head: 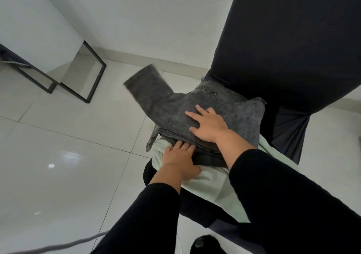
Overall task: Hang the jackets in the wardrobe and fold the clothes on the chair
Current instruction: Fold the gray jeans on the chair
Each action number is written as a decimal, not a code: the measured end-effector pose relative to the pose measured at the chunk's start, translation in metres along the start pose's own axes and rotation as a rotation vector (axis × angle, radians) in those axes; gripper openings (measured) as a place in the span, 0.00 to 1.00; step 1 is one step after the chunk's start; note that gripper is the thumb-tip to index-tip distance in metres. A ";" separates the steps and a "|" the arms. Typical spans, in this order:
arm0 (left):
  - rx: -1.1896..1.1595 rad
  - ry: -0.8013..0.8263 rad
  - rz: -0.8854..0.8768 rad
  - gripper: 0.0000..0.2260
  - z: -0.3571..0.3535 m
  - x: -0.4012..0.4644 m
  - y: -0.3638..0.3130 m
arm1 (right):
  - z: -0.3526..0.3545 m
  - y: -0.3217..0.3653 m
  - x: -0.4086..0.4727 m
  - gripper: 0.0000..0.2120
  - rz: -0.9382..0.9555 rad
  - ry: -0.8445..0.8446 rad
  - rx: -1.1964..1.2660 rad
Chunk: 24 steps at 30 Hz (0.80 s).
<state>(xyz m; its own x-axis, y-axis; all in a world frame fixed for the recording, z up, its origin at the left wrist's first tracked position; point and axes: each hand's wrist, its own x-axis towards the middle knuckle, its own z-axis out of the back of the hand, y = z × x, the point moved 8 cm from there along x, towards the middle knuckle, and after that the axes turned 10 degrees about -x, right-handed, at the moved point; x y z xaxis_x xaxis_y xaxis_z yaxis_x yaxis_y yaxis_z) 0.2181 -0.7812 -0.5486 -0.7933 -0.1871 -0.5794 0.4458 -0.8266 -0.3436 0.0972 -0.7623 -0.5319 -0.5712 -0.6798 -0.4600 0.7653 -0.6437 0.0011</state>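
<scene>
A right hand [209,124] presses flat, fingers spread, on top of folded grey jeans [224,115], while the left hand [178,161] lies open against the near edge of the fold, fingertips tucked at the layers. One jeans leg [145,86] sticks out past the pile, blurred. The jeans rest on a pale green garment [211,183] spread over a chair [289,44] — its tall back draped in black cloth. Grey floor tiles [64,152] surround it; a black metal frame [84,74] stands well apart.
</scene>
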 end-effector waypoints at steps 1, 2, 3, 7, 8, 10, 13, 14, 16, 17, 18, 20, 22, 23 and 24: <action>-0.051 -0.022 0.009 0.32 0.003 -0.001 0.000 | 0.001 -0.010 -0.006 0.23 -0.029 -0.050 0.037; -0.132 -0.063 0.027 0.29 0.007 -0.003 0.000 | 0.003 -0.022 -0.012 0.21 -0.083 -0.112 0.040; -0.239 -0.127 0.053 0.25 0.013 -0.005 -0.001 | 0.005 -0.035 -0.018 0.20 -0.154 -0.167 0.022; -0.724 -0.379 0.299 0.18 0.027 -0.014 0.000 | 0.013 -0.082 -0.022 0.21 -0.388 -0.143 0.006; -0.793 -0.404 0.370 0.21 0.028 -0.012 0.000 | 0.012 -0.090 -0.020 0.23 -0.398 -0.099 0.024; -0.779 -0.387 0.487 0.27 0.028 -0.006 -0.001 | 0.012 -0.100 -0.015 0.28 -0.384 -0.063 0.042; -0.791 -0.352 0.619 0.26 0.028 -0.002 0.004 | 0.017 -0.110 -0.011 0.31 -0.414 -0.110 -0.020; -0.820 -0.355 0.630 0.24 0.027 0.000 0.005 | 0.021 -0.112 -0.010 0.29 -0.441 -0.122 -0.029; -0.867 -0.409 0.635 0.22 0.028 0.000 0.003 | 0.029 -0.113 -0.007 0.27 -0.489 -0.163 0.021; -0.935 -0.481 0.615 0.21 0.031 -0.002 -0.002 | 0.035 -0.113 -0.007 0.25 -0.499 -0.217 0.082; -1.044 -0.577 0.562 0.21 0.036 -0.004 -0.009 | 0.042 -0.112 -0.008 0.22 -0.503 -0.303 0.158; -1.209 -0.761 0.380 0.18 0.054 -0.009 -0.029 | 0.057 -0.118 -0.020 0.17 -0.555 -0.521 0.319; -1.282 -0.777 0.247 0.16 0.067 -0.005 -0.051 | 0.060 -0.137 -0.037 0.15 -0.658 -0.646 0.378; -1.340 -0.745 0.231 0.17 0.065 0.000 -0.060 | 0.057 -0.146 -0.044 0.16 -0.693 -0.625 0.335; -1.405 -0.696 0.260 0.18 0.056 0.009 -0.064 | 0.048 -0.154 -0.048 0.17 -0.707 -0.550 0.263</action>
<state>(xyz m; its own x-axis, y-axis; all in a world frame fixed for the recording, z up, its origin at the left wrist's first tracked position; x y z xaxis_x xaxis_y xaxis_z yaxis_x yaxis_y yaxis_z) 0.1595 -0.7593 -0.4901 -0.4885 -0.7609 -0.4271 0.2925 0.3184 -0.9017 -0.0077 -0.6476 -0.4669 -0.9904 -0.1270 0.0541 0.1324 -0.9847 0.1129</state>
